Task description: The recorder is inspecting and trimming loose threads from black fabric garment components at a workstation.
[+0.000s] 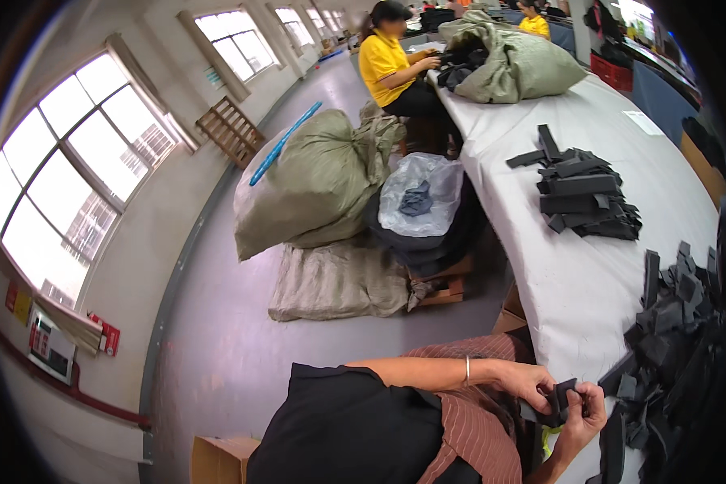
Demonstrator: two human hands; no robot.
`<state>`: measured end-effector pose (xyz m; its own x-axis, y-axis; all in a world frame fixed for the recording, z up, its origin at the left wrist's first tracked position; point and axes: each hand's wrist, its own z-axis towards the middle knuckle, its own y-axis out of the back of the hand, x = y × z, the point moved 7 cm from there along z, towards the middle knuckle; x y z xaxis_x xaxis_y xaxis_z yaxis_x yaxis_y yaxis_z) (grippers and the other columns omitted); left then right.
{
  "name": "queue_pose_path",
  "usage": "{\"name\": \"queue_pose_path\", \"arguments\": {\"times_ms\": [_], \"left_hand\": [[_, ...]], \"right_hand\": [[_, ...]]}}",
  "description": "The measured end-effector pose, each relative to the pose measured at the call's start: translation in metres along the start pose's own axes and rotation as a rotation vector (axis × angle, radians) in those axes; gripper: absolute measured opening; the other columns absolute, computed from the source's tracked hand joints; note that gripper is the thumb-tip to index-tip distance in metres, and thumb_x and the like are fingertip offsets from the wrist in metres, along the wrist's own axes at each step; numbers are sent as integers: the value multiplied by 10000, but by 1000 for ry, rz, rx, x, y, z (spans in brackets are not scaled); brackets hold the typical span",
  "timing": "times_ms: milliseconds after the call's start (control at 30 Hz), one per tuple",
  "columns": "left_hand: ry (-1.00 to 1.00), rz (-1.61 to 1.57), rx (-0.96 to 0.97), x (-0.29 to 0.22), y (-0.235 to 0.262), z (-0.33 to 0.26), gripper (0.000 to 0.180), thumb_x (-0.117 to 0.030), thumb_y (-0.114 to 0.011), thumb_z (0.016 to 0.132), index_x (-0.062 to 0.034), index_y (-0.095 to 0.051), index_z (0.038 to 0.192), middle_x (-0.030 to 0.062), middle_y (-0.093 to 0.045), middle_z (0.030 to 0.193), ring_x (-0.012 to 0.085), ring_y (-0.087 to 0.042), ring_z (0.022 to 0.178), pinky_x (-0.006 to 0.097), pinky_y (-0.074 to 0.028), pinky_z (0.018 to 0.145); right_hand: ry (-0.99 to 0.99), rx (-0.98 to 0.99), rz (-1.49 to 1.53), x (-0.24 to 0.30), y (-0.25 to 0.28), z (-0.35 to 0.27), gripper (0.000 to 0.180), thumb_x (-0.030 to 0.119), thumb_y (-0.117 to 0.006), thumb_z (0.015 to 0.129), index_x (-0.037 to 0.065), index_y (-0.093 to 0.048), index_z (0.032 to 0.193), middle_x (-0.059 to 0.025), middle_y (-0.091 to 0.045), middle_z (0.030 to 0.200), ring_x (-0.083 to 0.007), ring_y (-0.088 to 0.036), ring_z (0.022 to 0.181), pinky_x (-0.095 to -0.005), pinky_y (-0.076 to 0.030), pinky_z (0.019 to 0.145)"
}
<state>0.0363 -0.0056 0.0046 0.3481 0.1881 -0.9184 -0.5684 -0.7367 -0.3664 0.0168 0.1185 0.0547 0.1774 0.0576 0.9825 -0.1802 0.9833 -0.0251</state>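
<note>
Both hands at the near edge of the table (573,266), low in the head view: left hand (531,385) and right hand (585,411) closed together on one small dark fabric piece (562,397), fingertips pinching it from either side, piece held just off the table edge above the lap. Step in hand, as judged: handling or checking of a single piece drawn from the loose dark heap (671,339) at the near right edge of the table. Next move, as judged: calls for a firm pinch on the piece and a short reach to the table, with care not to drag neighbouring pieces off the edge. Neater pile of dark strips (585,198) further along the table, well apart from the heap. Containers: large green sack (319,181) on the floor beside the table's left edge, tied shut, contents hidden; grey plastic bag (422,194) just beside it, open, dark fabric visible inside; flat woven sack (339,282) under both; second green sack (516,60) on the far end of the table, mouth open, dark material spilling out. Co-worker in yellow (387,64) seated at that far end. Cardboard box (220,460) on the floor at lower left, contents not visible.
</note>
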Motion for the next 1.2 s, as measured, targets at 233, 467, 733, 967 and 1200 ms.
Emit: {"name": "queue_pose_path", "arguments": {"times_ms": [233,467,733,967,1200], "left_hand": [[-283,93,-320,-28,12,12,111,-55,-660,805,-32,-553,824,-51,-555,803,37,-507,782,210,-439,695],[-312,-10,-324,-26,16,36,75,-2,-574,849,-35,-533,903,-45,-549,868,30,-500,820,203,-431,739],[-97,-363,-157,-25,-14,53,179,-139,-510,926,-54,-487,1082,-39,-505,944,38,-483,854,190,-415,776],[-206,-135,-155,-29,-16,60,231,-106,-637,884,-44,-472,1033,-7,-510,960,49,-494,878,202,-433,774],[-261,-137,-172,-34,-6,54,228,-51,-628,878,-31,-474,1045,-10,-524,943,50,-508,860,212,-451,747]], "right_hand": [[402,35,-222,59,-13,-9,184,-115,-593,640,-3,-627,782,-125,-669,830,-184,-628,685,-249,-471,596],[330,-45,-289,42,6,-16,254,-171,-563,600,9,-627,766,-125,-680,933,-143,-620,661,-229,-463,551],[240,-225,-180,23,42,-23,244,-174,-606,652,18,-650,796,-123,-675,993,-132,-610,738,-215,-448,580],[160,-199,-171,12,36,-30,255,-182,-585,648,12,-665,792,-123,-674,991,-144,-623,766,-222,-459,595],[139,-131,-147,16,33,-26,225,-166,-528,703,-1,-659,783,-108,-677,948,-127,-596,751,-216,-425,629]]}}
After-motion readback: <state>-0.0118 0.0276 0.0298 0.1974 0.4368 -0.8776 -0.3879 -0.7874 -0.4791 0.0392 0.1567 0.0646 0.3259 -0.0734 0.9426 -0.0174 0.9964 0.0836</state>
